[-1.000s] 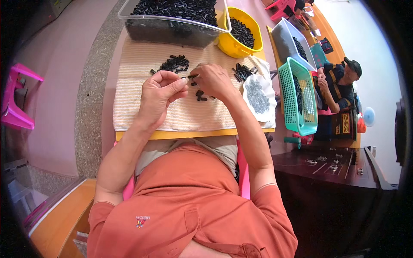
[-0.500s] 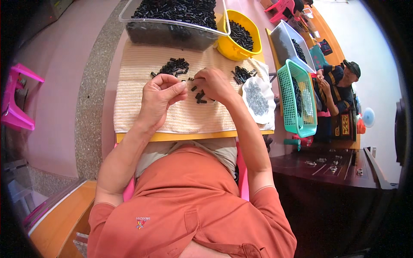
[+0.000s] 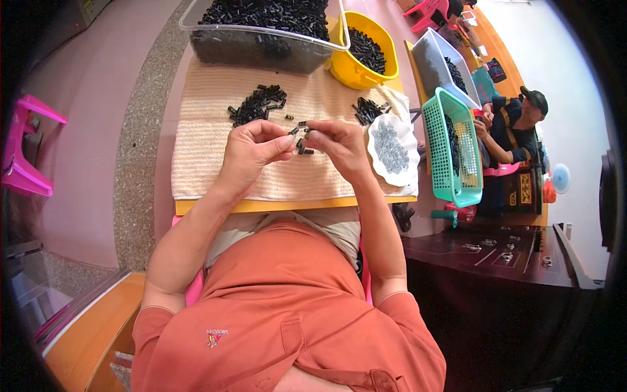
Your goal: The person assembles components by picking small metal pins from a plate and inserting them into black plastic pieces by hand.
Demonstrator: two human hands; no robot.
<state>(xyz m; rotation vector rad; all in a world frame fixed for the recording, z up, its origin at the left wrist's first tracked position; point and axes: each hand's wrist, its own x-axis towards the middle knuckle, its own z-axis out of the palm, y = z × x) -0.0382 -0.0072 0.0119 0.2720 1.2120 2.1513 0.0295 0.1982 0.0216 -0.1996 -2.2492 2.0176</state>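
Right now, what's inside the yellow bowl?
The yellow bowl holds a heap of small black pieces, the same kind as in the clear bin beside it. Only the top layer shows; whatever lies beneath is covered.

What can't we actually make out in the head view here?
- Small black part between the left hand and right hand: too small, and fingertips cover it; shape and grip unclear.
- Clear bin of black parts: top cut off by the picture's upper edge.
- Silvery bits on the white sheet: too small to identify.
- Green basket: contents hidden behind its mesh wall.
- Picture corners: black, masked by the fisheye rim.
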